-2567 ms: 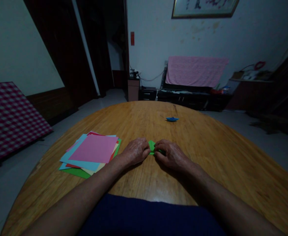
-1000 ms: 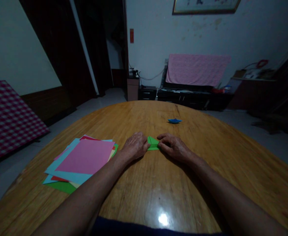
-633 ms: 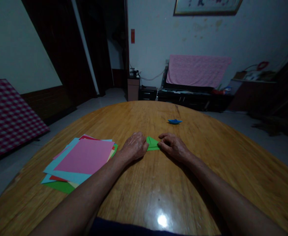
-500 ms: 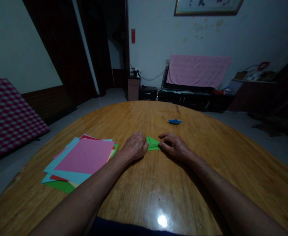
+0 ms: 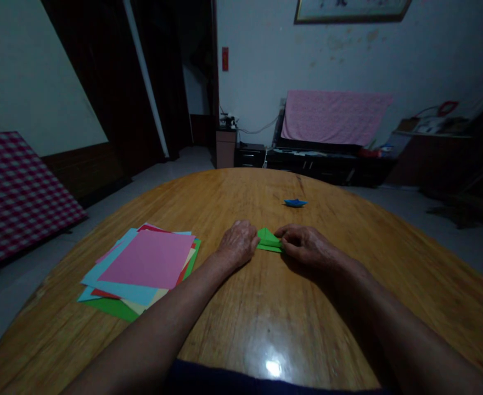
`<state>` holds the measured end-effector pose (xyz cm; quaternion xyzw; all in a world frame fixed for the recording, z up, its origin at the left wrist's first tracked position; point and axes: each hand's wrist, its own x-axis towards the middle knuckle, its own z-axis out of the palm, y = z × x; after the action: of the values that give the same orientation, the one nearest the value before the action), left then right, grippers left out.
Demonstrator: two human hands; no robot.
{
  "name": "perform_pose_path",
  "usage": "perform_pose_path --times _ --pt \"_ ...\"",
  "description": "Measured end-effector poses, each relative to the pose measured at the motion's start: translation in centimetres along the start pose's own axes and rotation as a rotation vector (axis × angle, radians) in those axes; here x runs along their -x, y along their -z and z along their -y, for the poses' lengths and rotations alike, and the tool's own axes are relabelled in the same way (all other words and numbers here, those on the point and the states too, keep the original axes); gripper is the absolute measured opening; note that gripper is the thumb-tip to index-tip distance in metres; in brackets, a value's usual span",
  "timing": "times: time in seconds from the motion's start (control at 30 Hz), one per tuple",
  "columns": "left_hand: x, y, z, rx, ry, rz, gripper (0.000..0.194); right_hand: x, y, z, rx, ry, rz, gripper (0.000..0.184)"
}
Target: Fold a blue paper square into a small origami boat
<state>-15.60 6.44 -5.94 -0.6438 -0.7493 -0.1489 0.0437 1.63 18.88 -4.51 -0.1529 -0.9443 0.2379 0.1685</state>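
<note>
A folded piece of green paper [image 5: 269,240] lies on the wooden table between my hands, a triangle pointing away from me with a strip along its near edge. My left hand [image 5: 240,242] is closed over the paper's left end, its fingers curled and partly hidden. At the right end, my right hand [image 5: 305,244] pinches the paper between thumb and fingers. Beyond my hands sits a small blue paper boat [image 5: 295,203].
A loose stack of coloured paper sheets [image 5: 149,259], pink on top, lies left of my left forearm. The round wooden table [image 5: 241,189] has its far edge before a low black cabinet [image 5: 307,162]. A checked cloth [image 5: 23,197] hangs at the far left.
Both hands and the green paper have shifted slightly to the right in view. My right hand's fingers now sit closer over the paper's right side. The blue boat stays in place.
</note>
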Motion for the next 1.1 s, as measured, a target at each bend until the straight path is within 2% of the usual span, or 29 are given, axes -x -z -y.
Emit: perform_pose_path --times 0.17,0.37,0.7,1.1 --pt "-0.1 -0.6 -0.4 0.027 0.022 -0.059 0.024 0.1 -0.4 -1.6 -0.010 0.017 -0.078 0.020" --pt "-0.1 -0.4 -0.2 0.044 0.039 -0.069 0.023 0.0 -1.0 -2.5 -0.053 -0.020 -0.128 0.022" --pt "-0.1 -0.4 0.1 0.066 0.099 -0.088 0.019 -0.1 -1.2 -2.1 -0.019 -0.085 -0.172 0.020" --pt "0.0 -0.4 0.1 0.063 0.105 -0.075 0.016 -0.4 -1.3 -1.1 0.100 -0.067 -0.189 0.015"
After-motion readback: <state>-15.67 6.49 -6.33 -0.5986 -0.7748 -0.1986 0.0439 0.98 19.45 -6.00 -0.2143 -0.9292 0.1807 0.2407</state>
